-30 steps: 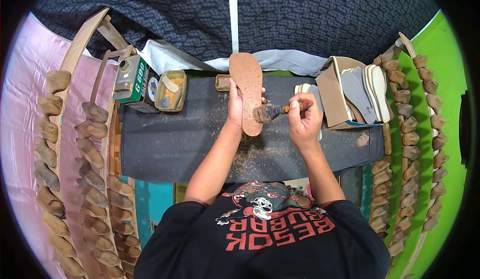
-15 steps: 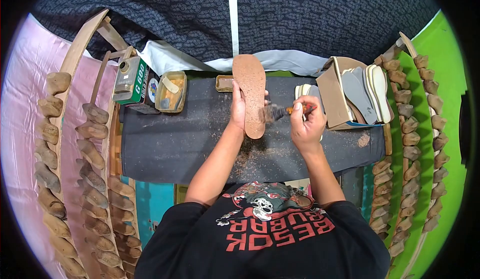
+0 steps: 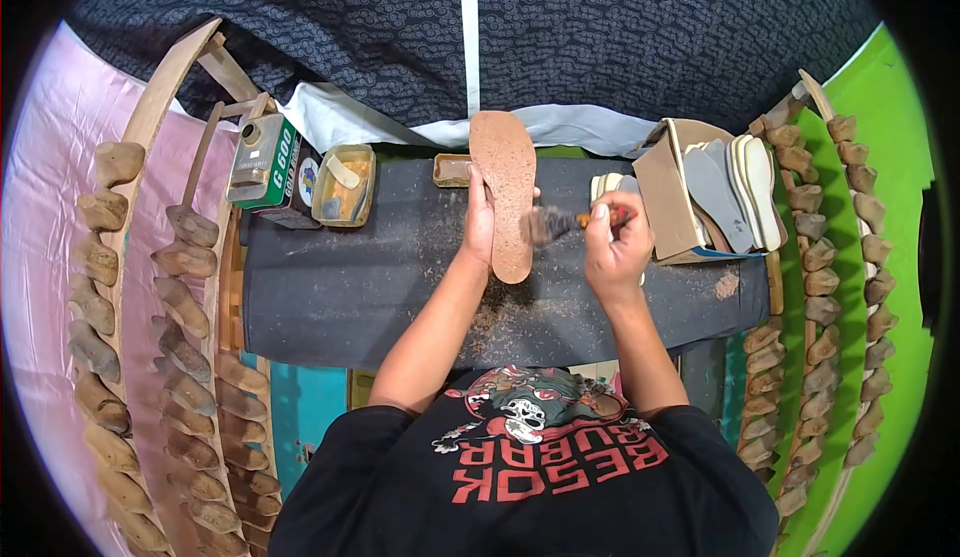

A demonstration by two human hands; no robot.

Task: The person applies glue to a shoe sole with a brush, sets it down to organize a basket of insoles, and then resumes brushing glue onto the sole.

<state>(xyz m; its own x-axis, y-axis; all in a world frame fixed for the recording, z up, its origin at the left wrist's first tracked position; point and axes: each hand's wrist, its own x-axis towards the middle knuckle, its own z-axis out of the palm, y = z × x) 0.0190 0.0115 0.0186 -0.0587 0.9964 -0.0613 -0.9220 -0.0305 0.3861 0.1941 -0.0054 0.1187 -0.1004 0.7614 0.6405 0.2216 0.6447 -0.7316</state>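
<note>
My left hand [image 3: 479, 225] is closed around a brown, speckled shoe sole [image 3: 511, 182], holding it upright above the dark table with its length pointing away from me. The thumb lies along the left edge, and fingertips show at the right edge. In my closed right hand [image 3: 619, 255] is a brush [image 3: 548, 225] with a red and orange handle. Its blurred head is at the right edge of the sole's lower half. Brown crumbs [image 3: 500, 319] are scattered over the cloth below.
On the table's left stand a G 600 can [image 3: 262, 167] and a yellowish container [image 3: 346, 186]. A small tray [image 3: 451, 171] sits behind my left hand. To the right, a cardboard box [image 3: 668, 197] holds several soles [image 3: 722, 192]. Racks of wooden shoe lasts [image 3: 183, 302] flank both sides.
The brush head has shifted slightly right, from over the sole to its right edge. My left hand still holds the sole, nearly in the same place.
</note>
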